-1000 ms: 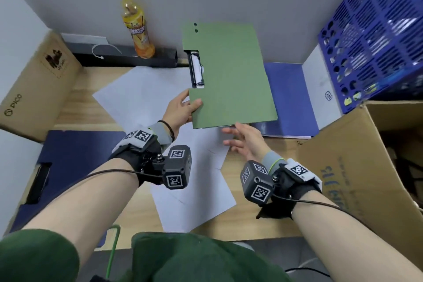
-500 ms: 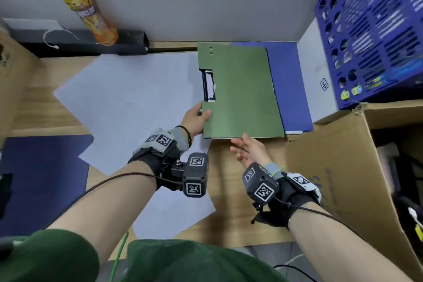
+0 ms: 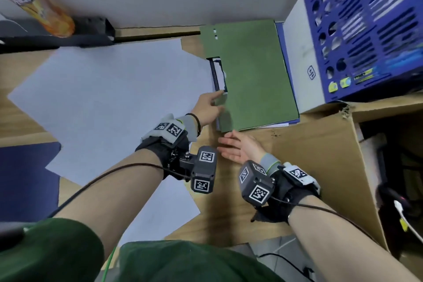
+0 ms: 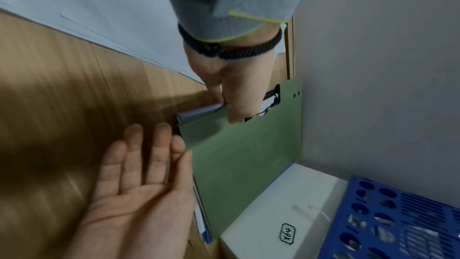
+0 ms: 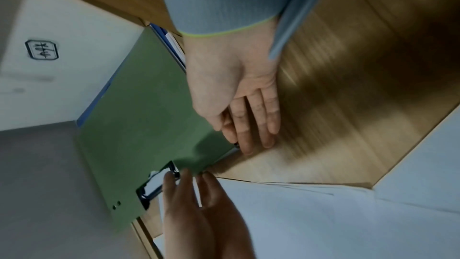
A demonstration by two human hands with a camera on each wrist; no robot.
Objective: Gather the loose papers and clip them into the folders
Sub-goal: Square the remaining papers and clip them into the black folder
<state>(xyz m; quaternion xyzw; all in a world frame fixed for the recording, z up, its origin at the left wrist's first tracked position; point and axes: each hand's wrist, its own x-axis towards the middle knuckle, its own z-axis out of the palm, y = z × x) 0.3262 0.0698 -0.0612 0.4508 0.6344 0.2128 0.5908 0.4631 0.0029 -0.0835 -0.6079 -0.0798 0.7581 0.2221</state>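
My left hand (image 3: 209, 107) pinches the near left edge of the green folder (image 3: 251, 75), thumb on top just below its black clip (image 3: 219, 74). The folder lies flat on a blue folder (image 3: 287, 62) at the back right of the desk (image 3: 229, 201). My right hand (image 3: 240, 147) hovers beside the near corner, palm up, fingers straight, holding nothing. One folder looks filled and parked; white sheets peek from its edge. Loose papers (image 3: 109, 103) remain spread to the left, and a dark folder (image 3: 25, 178) waits at far left. Right side is tight: a white box (image 3: 302, 52), a blue crate (image 3: 370, 30) and a cardboard box (image 3: 320, 155) hem it in; open room lies leftward.
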